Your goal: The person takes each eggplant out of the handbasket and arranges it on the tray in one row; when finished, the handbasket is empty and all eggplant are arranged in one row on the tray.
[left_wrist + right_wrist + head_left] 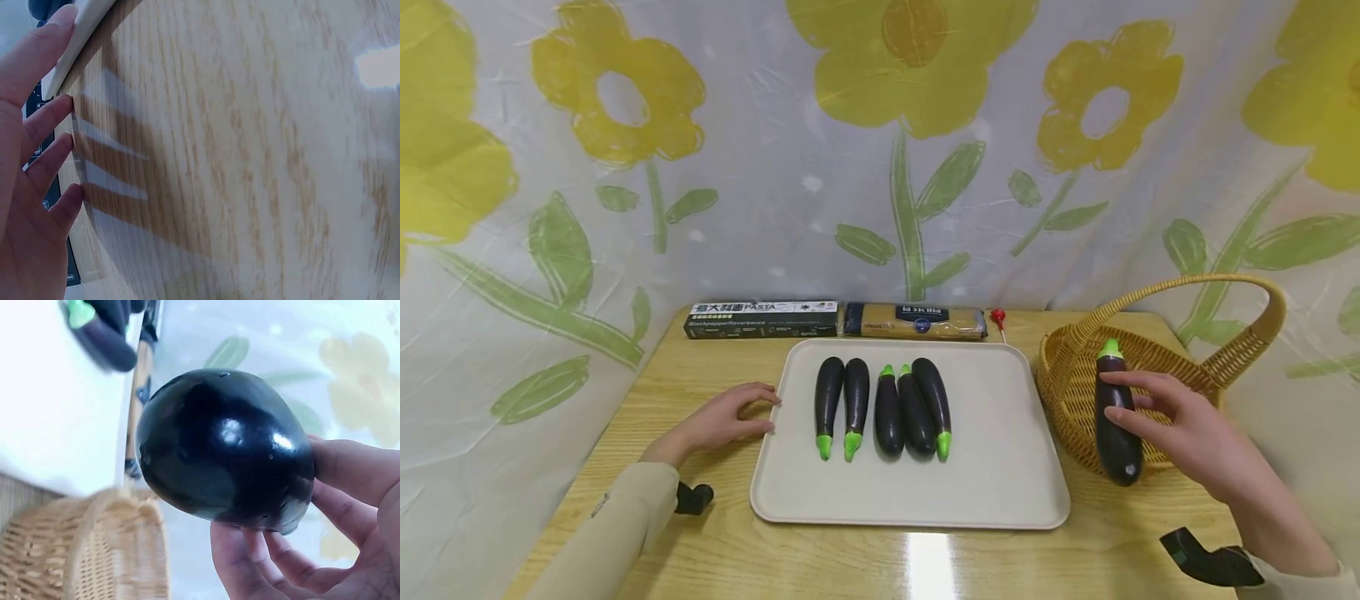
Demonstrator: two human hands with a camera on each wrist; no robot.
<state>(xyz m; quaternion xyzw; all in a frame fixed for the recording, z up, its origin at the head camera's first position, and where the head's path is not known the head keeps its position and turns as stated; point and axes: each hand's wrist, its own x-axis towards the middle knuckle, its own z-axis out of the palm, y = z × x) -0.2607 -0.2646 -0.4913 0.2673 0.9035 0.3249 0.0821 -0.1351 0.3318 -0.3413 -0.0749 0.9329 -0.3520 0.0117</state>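
Note:
My right hand (1183, 429) grips a dark purple eggplant (1116, 417) between thumb and fingers, its green stem end pointing away from me. In the head view this eggplant overlaps the wicker basket (1060, 354); the right wrist view shows its rounded, glossy end close up, apart from the basket. Several more eggplants (829, 400) lie side by side on a cream tray (1000, 492), some with stems toward me, others with stems away. At the tray's left rim, my left hand (726, 421) has its fingers relaxed. The left wrist view shows its thumb (37, 53) by the rim and its fingertips near the wooden table.
Behind the tray stand a black-and-white pasta box (763, 321) and a spaghetti packet (880, 321). A small red-tipped item (997, 317) is beside the packet. The basket's handle (1225, 279) arches upward. A flower-printed curtain (760, 167) hangs at the back of the table (820, 558).

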